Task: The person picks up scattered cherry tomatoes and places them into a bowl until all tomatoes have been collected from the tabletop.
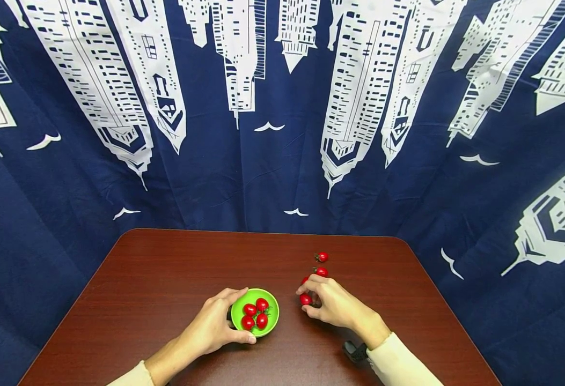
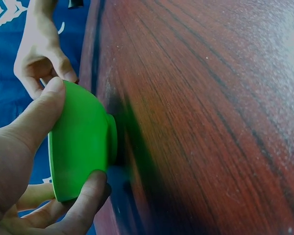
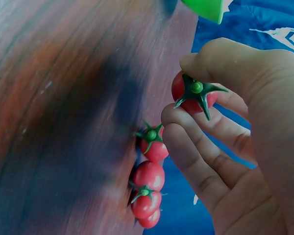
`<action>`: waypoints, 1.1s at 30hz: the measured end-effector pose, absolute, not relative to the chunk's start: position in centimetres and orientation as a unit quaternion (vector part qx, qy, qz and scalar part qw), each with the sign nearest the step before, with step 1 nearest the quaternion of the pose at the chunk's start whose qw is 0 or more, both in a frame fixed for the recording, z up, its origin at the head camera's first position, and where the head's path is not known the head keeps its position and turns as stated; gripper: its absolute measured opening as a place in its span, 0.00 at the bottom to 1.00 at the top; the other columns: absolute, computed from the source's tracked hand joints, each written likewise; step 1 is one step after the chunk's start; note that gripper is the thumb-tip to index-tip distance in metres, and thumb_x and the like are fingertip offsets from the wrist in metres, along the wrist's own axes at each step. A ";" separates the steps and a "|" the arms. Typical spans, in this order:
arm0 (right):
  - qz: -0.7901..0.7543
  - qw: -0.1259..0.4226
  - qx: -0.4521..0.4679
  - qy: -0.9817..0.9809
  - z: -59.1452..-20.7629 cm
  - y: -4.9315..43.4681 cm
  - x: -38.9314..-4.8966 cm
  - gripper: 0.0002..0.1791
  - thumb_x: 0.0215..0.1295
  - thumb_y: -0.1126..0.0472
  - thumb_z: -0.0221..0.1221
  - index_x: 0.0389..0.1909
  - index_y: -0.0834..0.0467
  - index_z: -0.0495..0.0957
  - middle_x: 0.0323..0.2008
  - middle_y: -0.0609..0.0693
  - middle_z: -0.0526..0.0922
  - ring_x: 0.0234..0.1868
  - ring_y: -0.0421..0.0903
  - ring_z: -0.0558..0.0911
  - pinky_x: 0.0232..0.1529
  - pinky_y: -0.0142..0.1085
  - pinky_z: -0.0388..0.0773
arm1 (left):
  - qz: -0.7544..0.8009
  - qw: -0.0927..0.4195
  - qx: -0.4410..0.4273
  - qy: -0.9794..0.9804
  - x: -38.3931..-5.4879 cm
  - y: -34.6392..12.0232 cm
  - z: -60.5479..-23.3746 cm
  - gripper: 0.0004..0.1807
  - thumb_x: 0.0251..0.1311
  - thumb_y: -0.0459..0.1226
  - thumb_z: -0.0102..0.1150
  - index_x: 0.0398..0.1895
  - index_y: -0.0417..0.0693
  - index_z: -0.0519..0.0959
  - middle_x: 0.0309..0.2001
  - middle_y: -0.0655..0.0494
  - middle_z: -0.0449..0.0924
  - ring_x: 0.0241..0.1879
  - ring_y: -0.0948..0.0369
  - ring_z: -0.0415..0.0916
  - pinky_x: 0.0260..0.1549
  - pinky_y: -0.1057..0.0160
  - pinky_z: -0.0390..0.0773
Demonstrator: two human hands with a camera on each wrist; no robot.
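My left hand [image 1: 213, 320] grips a small green bowl [image 1: 273, 313] by its side, thumb and fingers spread around the rim. Inside the bowl lie several red cherry tomatoes [image 1: 262, 304] with green stems. In the left wrist view the bowl's outer wall [image 2: 81, 142] and foot show close over the table. To the right of the bowl, my right hand [image 1: 335, 303] pinches one cherry tomato [image 3: 190, 100] between thumb and fingertips, its green calyx facing the right wrist camera.
More cherry tomatoes [image 1: 321, 272] lie in a row on the brown wooden table [image 1: 190, 262], beyond the right hand. Another tomato [image 1: 323, 257] sits farthest back. A dark blue cloth [image 1: 243, 177] printed with white buildings hangs behind the table.
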State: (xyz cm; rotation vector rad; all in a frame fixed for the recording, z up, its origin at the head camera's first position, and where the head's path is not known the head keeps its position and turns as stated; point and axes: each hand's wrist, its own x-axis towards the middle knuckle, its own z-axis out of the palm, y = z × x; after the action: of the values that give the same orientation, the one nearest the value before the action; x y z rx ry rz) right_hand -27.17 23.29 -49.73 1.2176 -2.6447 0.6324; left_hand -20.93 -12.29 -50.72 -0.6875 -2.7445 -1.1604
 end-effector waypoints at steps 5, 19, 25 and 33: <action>0.204 0.094 0.416 -0.881 -49.1 22.7 -27.0 0.17 0.65 0.68 0.79 0.54 0.59 0.92 0.44 0.44 0.88 0.38 0.34 0.79 0.41 0.25 0.81 | -0.392 0.033 -0.221 -0.892 -21.2 -12.4 -50.5 0.60 0.43 0.49 1.00 0.80 0.37 0.81 0.68 0.50 0.89 0.64 0.48 0.89 0.62 0.61 0.91; 0.219 0.069 0.417 -0.879 -46.7 20.3 -25.8 0.16 0.69 0.66 0.78 0.57 0.55 0.91 0.49 0.44 0.89 0.40 0.36 0.82 0.43 0.26 0.85 | -0.387 0.024 -0.225 -0.894 -21.1 -12.5 -50.2 0.61 0.44 0.51 0.99 0.81 0.37 0.80 0.70 0.49 0.88 0.66 0.48 0.88 0.63 0.58 0.91; 0.223 0.072 0.430 -0.872 -45.9 19.0 -25.5 0.17 0.70 0.66 0.78 0.58 0.57 0.91 0.50 0.45 0.91 0.39 0.33 0.80 0.42 0.22 0.83 | -0.385 0.028 -0.222 -0.895 -21.2 -12.5 -50.2 0.60 0.44 0.51 0.99 0.81 0.37 0.80 0.70 0.49 0.88 0.66 0.48 0.88 0.63 0.58 0.91; 0.224 0.086 0.444 -0.863 -45.5 17.9 -25.1 0.16 0.70 0.66 0.78 0.57 0.55 0.91 0.52 0.45 0.91 0.41 0.36 0.86 0.45 0.25 0.88 | -0.399 0.013 -0.223 -0.890 -20.8 -12.4 -50.3 0.59 0.46 0.49 0.99 0.81 0.37 0.79 0.73 0.47 0.87 0.69 0.45 0.85 0.59 0.61 0.92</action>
State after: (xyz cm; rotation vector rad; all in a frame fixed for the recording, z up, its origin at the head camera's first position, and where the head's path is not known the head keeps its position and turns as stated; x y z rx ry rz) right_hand -25.07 17.87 -45.47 1.3234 -2.5717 0.6684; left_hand -20.84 -12.35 -50.34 -0.6947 -2.7717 -1.2419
